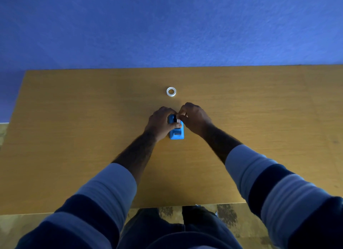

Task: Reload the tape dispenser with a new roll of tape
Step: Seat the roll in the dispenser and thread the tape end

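While both hands worked at frame centre, the blue tape dispenser [176, 131] stood on the table [74, 118], its near end poking out toward the bottom of the frame. Left hand [161, 123] wrapped the dispenser's left side, fingers clamped on the body, thumb across the top. Right hand [194, 118] had fingertips pinched together at the dispenser's upper end on something small and pale; couldn't tell what. White tape roll [171, 91] lay flat just above the hands, apart from both, nothing touching it. Table was yellow-brown wood against a blue wall [167, 26]. Striped sleeves [274, 189] filled the lower corners; hands hid the dispenser's far end.
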A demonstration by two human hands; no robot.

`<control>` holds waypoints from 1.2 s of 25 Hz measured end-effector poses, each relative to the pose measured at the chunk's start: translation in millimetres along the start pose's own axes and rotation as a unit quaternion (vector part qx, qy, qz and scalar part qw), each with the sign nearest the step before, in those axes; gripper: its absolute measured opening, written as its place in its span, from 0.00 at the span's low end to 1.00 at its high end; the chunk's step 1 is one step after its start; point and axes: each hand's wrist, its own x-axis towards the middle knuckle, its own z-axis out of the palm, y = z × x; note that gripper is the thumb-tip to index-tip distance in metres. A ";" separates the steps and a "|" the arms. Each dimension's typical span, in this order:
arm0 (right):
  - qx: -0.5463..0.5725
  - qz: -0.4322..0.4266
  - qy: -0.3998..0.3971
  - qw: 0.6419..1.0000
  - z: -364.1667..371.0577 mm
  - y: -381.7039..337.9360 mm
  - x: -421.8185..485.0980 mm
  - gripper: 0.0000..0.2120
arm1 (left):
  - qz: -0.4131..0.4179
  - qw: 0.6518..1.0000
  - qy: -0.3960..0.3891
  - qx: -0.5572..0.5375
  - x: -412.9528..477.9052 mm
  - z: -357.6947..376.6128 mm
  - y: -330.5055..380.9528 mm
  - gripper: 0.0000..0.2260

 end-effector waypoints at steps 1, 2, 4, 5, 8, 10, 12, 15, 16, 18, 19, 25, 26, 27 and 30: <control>0.000 -0.004 -0.006 1.000 -0.6 0.0 -1.2 0.04 | 0.000 1.000 -0.001 -0.001 -0.2 0.2 0.0 0.18; -0.005 -0.005 -0.006 1.000 -0.5 0.1 -1.5 0.04 | 0.000 1.000 -0.003 0.000 -0.4 0.3 0.4 0.18; -0.014 0.000 0.004 1.000 0.9 -0.6 0.1 0.03 | -0.001 1.000 -0.006 0.005 -0.7 -0.4 1.5 0.18; -0.018 0.003 0.009 1.000 1.7 -1.0 1.0 0.03 | 0.000 1.000 -0.007 0.008 -0.4 -0.8 1.9 0.18; -0.035 0.004 0.012 0.999 2.9 -2.4 2.9 0.02 | -0.002 1.000 -0.011 0.007 0.5 -1.5 1.7 0.18; -0.036 0.011 0.010 0.999 2.4 -2.8 4.1 0.03 | -0.004 1.000 -0.008 0.005 0.2 -1.1 1.0 0.18; -0.033 0.017 0.004 0.999 0.8 -2.3 4.7 0.04 | -0.004 1.000 -0.003 0.001 -0.6 0.0 0.5 0.18; -0.043 0.001 -0.014 0.999 -1.6 -0.1 3.5 0.04 | -0.003 1.000 0.000 0.001 -2.5 1.4 0.5 0.18; -0.048 -0.007 -0.016 0.999 -2.5 0.1 2.8 0.04 | -0.003 1.000 0.003 -0.003 -2.8 2.3 0.0 0.18; -0.064 -0.020 -0.013 0.998 -3.3 -1.0 2.0 0.04 | -0.004 1.000 0.009 -0.013 -4.2 3.9 -0.3 0.18; -0.074 -0.023 -0.014 0.997 -3.3 -2.3 2.4 0.04 | -0.003 1.000 0.011 -0.015 -4.8 4.3 -0.5 0.18; -0.098 -0.013 -0.016 0.995 -3.3 -5.9 8.2 0.03 | 0.009 1.000 0.008 -0.008 -3.0 3.1 -0.7 0.18; -0.097 -0.009 -0.015 0.995 -3.7 -5.8 9.4 0.03 | 0.009 1.000 0.008 -0.003 -2.7 3.2 -0.1 0.18; -0.094 -0.008 -0.014 0.995 -3.7 -5.7 10.6 0.03 | 0.010 1.000 0.009 0.003 -2.4 3.1 0.5 0.18; -0.083 0.000 -0.015 0.996 -3.8 -6.0 11.6 0.03 | 0.014 1.000 0.013 0.013 -1.8 3.2 0.6 0.18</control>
